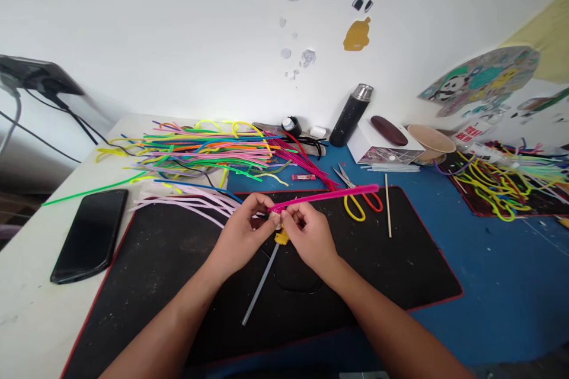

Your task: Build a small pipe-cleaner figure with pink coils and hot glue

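Observation:
Close together over the black mat, my left hand and my right hand both pinch the near end of a magenta pipe cleaner. Its free length points out to the right. A small pale piece shows between my fingertips, too covered to name. Beneath my hands lies a glue gun with a yellow part; a translucent glue stick juts from it toward me. The rest of the glue gun is hidden by my hands.
Scissors and a wooden stick lie right of my hands on the black mat. Colourful pipe cleaners pile up behind. A phone rests at left. A black thermos and a white box stand by the wall.

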Tool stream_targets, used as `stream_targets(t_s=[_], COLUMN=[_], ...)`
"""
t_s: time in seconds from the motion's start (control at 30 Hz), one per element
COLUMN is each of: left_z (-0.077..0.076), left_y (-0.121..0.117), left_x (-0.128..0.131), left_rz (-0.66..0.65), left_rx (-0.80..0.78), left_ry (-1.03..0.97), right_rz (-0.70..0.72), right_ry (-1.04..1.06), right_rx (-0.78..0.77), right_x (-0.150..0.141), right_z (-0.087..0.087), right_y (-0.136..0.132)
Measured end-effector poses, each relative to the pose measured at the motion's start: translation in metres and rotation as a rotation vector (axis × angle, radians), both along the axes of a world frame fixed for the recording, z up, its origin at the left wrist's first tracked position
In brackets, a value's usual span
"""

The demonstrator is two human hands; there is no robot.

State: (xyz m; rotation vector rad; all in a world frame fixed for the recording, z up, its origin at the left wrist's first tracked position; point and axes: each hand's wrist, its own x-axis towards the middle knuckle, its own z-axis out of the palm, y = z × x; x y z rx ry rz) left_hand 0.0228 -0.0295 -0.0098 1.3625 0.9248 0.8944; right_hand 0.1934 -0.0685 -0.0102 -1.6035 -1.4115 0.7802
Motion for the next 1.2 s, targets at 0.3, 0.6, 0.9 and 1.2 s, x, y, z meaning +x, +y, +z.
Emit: stream_targets(t_s=[0.3,0.6,0.9,1.2], left_z=[0.0,-0.003,-0.005,0.005], left_y=[0.002,0.003,0.004,0.003], left_x=[0.003,0.001,0.001,0.003], left_rz=[-0.02,-0.018,0.016,0.095], left_rx=[-0.079,-0.14,-0.224,-0.381], left_ry=[-0.093,-0.145,-0.227,-0.356], right_rz=[0.021,0.053,0.078,0.132], right_ry=[0.02,0.038,0.087,0.246], right_rx=[-0.004,0.0,-0.01,-0.04], right_x=[-0.004,-0.007,-0.007,-0.005], right_z=[0.004,0.008,0.007,0.006], right_y=[-0.001,-0.002,-0.002,-0.003])
